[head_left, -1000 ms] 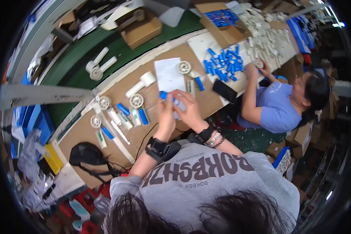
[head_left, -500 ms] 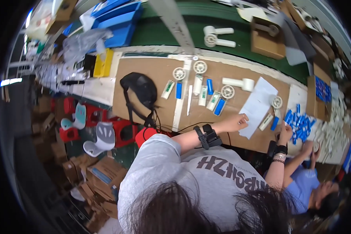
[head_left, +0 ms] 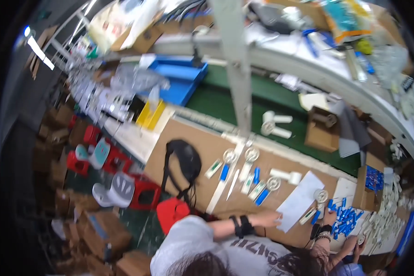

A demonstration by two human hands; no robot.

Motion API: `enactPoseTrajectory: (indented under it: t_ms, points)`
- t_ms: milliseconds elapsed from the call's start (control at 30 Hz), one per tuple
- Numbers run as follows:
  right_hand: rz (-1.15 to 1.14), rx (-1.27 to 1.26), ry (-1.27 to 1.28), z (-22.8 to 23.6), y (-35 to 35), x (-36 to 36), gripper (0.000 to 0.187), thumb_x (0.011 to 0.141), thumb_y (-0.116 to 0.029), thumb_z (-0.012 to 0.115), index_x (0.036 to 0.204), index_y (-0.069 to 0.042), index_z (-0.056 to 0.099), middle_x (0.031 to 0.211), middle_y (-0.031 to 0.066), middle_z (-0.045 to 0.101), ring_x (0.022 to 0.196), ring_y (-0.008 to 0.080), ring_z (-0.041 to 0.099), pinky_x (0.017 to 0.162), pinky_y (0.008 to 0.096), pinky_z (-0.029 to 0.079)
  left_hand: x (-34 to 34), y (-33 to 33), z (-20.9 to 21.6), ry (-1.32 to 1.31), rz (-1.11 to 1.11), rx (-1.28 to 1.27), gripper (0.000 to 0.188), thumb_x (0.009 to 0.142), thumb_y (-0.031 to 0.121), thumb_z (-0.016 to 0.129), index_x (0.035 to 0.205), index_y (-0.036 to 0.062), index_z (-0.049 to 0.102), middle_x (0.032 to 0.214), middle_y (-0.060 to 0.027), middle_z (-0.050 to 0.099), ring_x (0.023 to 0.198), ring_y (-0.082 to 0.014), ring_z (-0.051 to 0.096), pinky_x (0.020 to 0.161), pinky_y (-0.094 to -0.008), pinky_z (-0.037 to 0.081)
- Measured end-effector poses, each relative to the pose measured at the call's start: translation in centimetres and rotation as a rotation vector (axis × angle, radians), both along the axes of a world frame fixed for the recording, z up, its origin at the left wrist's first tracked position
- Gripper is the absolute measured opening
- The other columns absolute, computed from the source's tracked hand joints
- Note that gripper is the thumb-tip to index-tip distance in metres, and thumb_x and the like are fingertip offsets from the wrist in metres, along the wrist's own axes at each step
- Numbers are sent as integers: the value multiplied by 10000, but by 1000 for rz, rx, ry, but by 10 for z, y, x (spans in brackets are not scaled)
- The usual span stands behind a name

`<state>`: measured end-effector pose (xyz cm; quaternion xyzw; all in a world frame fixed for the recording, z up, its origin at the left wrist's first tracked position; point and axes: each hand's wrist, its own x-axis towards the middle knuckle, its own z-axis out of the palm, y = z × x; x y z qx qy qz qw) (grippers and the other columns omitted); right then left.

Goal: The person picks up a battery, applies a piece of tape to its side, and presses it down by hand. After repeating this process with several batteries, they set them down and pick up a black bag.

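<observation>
My left hand (head_left: 272,220), with a black band on its wrist, is beside the lower left edge of a white paper sheet (head_left: 300,202). Its fingers look loosely extended, and nothing shows in them. Beaded bracelets circle the wrist of my right hand (head_left: 329,218), which is at the left side of a pile of blue cylinders (head_left: 347,222) resembling battery cells. Blur and small size hide its fingers. Just left of it are a white fan head (head_left: 321,196), a blue cell (head_left: 315,217) and a white handle piece (head_left: 307,215) with a green board.
More fan parts (head_left: 257,189) lie along the cardboard-covered table, near a black bag (head_left: 184,161). A co-worker's hands (head_left: 356,244) hold a round white part at right. A cardboard box (head_left: 369,188) holds blue cells. A metal post (head_left: 238,83) rises behind the table.
The view has tilted upward, so the table and hands appear lower and the shelf above shows. My left hand stays near the paper; my right hand stays by the blue pile.
</observation>
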<state>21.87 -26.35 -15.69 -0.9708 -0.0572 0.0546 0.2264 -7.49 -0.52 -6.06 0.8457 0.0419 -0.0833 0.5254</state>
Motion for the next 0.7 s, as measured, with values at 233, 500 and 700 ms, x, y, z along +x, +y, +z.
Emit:
enactPoseTrajectory:
  t_ms: [233, 500, 700]
  points:
    - [-147, -153, 24, 35, 25, -24, 383, 685, -279, 665, 916, -18, 507, 833, 210, 594, 793, 375, 572, 695, 440, 453, -4, 8, 8, 6, -43, 81, 359, 824, 310, 511, 1021, 10, 524, 896, -219, 579, 824, -359, 562, 709, -405, 445]
    - [-194, -4, -125, 50, 32, -48, 364, 744, -169, 601, 1031, -35, 421, 808, 184, 600, 781, 348, 584, 657, 439, 446, -7, 39, -2, 87, -124, 51, 367, 841, 299, 508, 1076, 18, 520, 983, -174, 590, 886, -316, 569, 769, -356, 450]
    - [-94, 231, -129, 61, 11, -72, 301, 759, -87, 561, 1024, -38, 425, 672, 127, 540, 641, 286, 553, 592, 390, 423, -39, 139, 32, -28, 244, 236, 350, 802, 237, 527, 1076, 20, 541, 1018, -184, 580, 947, -315, 558, 815, -372, 441]
